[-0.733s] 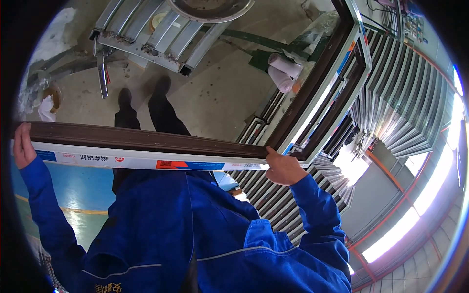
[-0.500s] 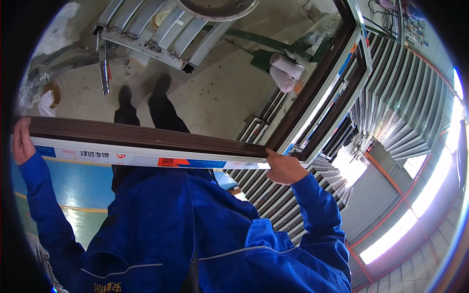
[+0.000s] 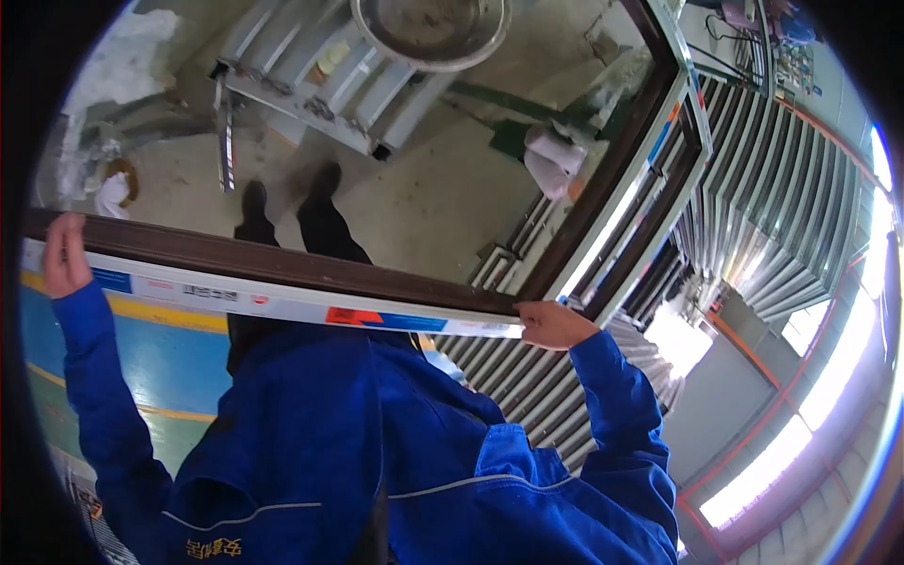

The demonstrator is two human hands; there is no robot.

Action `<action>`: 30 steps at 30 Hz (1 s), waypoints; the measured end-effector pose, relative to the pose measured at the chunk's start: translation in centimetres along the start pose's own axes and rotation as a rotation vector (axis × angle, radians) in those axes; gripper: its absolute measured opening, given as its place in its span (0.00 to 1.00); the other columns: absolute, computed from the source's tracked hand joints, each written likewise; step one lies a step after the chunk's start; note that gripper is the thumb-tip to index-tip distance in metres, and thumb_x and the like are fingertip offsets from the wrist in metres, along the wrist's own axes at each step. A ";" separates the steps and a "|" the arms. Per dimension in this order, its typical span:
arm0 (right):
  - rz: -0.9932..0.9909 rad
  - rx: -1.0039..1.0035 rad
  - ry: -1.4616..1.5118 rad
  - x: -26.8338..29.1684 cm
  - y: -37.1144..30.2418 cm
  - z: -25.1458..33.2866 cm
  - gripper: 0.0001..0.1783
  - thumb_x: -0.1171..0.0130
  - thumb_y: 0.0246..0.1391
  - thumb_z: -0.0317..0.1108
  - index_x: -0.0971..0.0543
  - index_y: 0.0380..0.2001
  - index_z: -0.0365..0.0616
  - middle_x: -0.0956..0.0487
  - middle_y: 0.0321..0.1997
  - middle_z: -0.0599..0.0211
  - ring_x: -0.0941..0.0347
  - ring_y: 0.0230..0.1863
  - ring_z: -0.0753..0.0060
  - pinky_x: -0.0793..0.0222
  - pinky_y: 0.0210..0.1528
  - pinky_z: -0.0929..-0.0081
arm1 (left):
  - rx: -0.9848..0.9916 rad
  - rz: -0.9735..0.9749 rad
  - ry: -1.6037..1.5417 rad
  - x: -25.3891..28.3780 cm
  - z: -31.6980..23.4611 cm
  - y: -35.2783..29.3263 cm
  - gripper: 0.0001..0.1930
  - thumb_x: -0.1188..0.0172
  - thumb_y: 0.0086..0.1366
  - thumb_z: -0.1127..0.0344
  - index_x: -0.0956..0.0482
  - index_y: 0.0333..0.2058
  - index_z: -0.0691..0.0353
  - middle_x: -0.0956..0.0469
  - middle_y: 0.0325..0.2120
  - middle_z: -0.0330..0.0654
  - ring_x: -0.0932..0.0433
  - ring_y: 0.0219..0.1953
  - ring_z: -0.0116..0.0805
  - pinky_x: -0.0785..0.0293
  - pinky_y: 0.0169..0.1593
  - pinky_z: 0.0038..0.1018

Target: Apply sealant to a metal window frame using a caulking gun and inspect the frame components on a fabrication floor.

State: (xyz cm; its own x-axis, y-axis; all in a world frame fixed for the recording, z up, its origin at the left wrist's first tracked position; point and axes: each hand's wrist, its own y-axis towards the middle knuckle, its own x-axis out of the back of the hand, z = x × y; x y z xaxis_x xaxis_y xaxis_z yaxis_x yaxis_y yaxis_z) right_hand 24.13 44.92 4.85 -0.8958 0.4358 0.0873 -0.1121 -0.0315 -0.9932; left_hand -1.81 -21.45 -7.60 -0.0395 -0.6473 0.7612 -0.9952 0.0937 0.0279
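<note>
A large brown window frame (image 3: 311,266) with printed white, blue and orange film along its outer side lies across the view in front of my body. My left hand (image 3: 66,256) is closed around its near bar at the far left, fingers over the top. Close to the frame's near right corner, my right hand (image 3: 556,326) grips the same bar, thumb side on the brown profile. The fingers underneath are hidden. From that corner another bar (image 3: 603,169) runs away to the far right.
Beyond the frame stands a grey slatted metal rack (image 3: 353,89) with a round metal basin (image 3: 433,33) on it. Pale wrapped rolls (image 3: 556,160) lie on the floor. Many stacked frame profiles (image 3: 772,179) stand at the right. Blue and yellow floor (image 3: 179,353) shows at the left.
The frame and both hands have shifted slightly to the right in the view. The rack, basin and floor also appear a little lower. Both hands keep their grip.
</note>
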 end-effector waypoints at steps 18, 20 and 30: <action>-1.105 0.615 -0.165 22.4 11.0 22.7 0.19 0.43 0.48 0.42 0.25 0.40 0.41 0.22 0.41 0.49 0.27 0.43 0.44 0.31 0.43 0.55 | -0.124 -0.253 0.245 -0.6 -9.5 1.1 0.11 0.41 0.50 0.64 0.28 0.14 0.62 0.28 0.16 0.51 0.28 0.23 0.54 0.35 0.29 0.48; -0.946 0.578 -0.253 26.0 15.0 22.4 0.21 0.45 0.52 0.44 0.24 0.43 0.39 0.23 0.45 0.48 0.28 0.48 0.48 0.31 0.49 0.56 | -0.159 -0.138 0.258 -0.9 -11.2 2.5 0.14 0.43 0.49 0.60 0.28 0.11 0.60 0.29 0.13 0.50 0.27 0.20 0.53 0.33 0.27 0.46; -0.869 0.425 -0.011 26.6 19.7 24.3 0.20 0.43 0.42 0.43 0.18 0.35 0.40 0.22 0.41 0.43 0.26 0.47 0.43 0.32 0.53 0.56 | -0.099 -0.243 0.326 -1.4 -11.1 -1.0 0.10 0.41 0.53 0.63 0.27 0.17 0.56 0.25 0.18 0.39 0.25 0.25 0.42 0.35 0.37 0.37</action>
State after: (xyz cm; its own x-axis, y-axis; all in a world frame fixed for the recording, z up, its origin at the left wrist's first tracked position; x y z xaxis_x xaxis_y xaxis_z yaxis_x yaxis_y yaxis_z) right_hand -12.38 34.01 -10.52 -0.4302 0.4525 0.7811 -0.8818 -0.0254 -0.4709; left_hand 0.20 -12.24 -1.49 0.2418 -0.3873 0.8897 -0.9580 0.0503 0.2822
